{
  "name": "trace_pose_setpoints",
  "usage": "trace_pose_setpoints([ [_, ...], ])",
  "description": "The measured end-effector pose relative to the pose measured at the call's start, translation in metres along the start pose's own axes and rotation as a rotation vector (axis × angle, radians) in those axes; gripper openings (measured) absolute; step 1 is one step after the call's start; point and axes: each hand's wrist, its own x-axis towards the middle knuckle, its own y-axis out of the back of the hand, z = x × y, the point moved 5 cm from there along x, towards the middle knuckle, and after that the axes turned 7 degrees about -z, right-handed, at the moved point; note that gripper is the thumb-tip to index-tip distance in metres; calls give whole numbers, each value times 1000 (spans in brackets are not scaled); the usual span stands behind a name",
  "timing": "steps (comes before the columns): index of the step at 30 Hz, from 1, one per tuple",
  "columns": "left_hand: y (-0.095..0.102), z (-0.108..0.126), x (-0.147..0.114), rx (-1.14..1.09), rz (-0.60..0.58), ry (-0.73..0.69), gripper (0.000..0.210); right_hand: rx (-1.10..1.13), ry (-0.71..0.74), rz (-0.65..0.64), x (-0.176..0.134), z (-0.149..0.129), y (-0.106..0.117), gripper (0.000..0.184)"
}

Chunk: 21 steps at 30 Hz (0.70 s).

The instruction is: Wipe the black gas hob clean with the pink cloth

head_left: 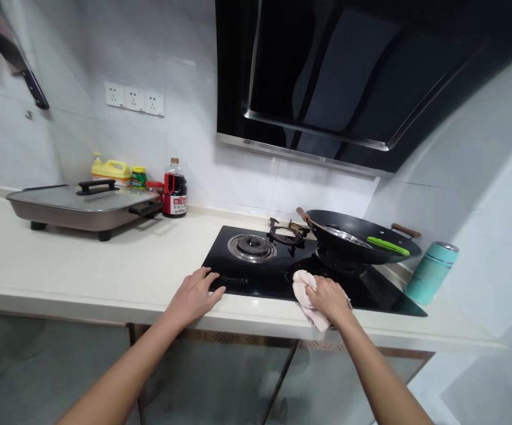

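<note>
Well left of the hob, the electric pan stands on your worktop under its glass lid. Nearer the hob, behind its left side, is the dark sauce bottle. Your left hand rests at the hob's front left corner, fingers spread and holding nothing. The uncovered left burner lies just beyond it. At the hob's front edge, right of its middle, the pale cloth is bunched in your right hand, fingers closed around it. The wok sits over the hob's right side; the turquoise flask leans beside its right end.
</note>
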Motion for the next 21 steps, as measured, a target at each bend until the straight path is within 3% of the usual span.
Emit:
trace_pose_setpoints([
  [5,1,0,-2,-40,16,-9,49,103,20,-67,22,-4,4,34],
  [14,2,5,-5,-19,-19,2,50,150,232,-88,-22,16,-3,29],
  [16,3,6,-6,-31,-14,9,49,81,135,-74,-18,42,-8,30],
  [21,3,6,-7,-60,8,-4,47,-98,-266,-5,-6,134,-5,47],
])
